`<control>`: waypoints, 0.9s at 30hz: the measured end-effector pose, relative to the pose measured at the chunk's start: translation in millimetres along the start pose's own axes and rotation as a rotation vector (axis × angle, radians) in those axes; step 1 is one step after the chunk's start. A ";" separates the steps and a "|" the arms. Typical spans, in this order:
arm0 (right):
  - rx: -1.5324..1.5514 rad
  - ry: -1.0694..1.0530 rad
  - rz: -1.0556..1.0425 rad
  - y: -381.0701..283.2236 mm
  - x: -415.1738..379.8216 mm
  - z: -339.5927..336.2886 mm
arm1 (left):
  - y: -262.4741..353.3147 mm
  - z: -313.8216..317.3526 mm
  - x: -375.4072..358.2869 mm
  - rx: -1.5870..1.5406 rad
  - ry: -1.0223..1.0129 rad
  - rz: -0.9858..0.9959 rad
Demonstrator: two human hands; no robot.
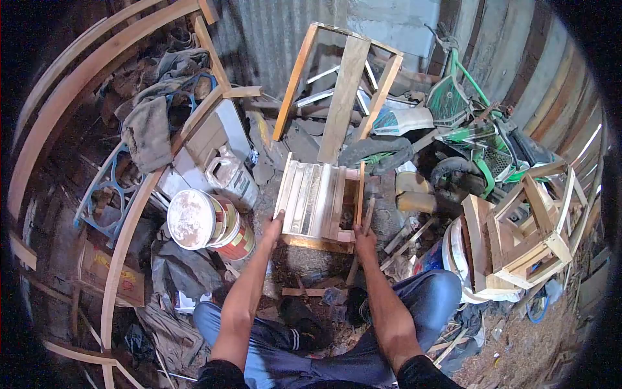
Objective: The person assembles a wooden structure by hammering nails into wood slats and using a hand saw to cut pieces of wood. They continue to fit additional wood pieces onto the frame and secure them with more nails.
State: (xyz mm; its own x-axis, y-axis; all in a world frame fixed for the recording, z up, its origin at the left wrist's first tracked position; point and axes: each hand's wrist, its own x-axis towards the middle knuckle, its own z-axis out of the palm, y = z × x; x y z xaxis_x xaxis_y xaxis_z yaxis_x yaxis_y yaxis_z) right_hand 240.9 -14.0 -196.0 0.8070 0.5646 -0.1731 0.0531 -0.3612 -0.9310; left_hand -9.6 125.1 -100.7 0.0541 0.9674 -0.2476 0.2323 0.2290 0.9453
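Note:
A small slatted wooden frame [312,201] is in front of me, between my knees. Several pale slats run lengthwise across it, and a gap shows near its right side. My left hand [275,228] grips its lower left corner. At the lower right corner, my right hand [365,241] is closed round the edge, beside an upright strip of wood [360,194]. The undersides of both hands' grips are hidden.
Paint buckets [191,219] and a white jug [230,178] stand at the left. Beyond the slatted frame leans a tall wooden frame [340,97]. A green bicycle [483,159] and wooden frames [528,240] lie at the right. A long curved beam [123,259] crosses the left side.

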 end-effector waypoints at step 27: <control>0.038 -0.160 -0.141 -84.5 -44.7 11.1 | 51.9 -19.4 -47.2 0.889 -0.133 1.121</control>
State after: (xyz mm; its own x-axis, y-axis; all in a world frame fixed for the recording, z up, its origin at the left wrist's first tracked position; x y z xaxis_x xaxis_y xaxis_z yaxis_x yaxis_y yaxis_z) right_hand 193.8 -0.5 -113.1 0.6893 0.7193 -0.0860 0.1343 -0.2435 -0.9606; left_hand -19.0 93.4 -35.8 0.6888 0.5598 0.4606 0.5225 -0.8238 0.2199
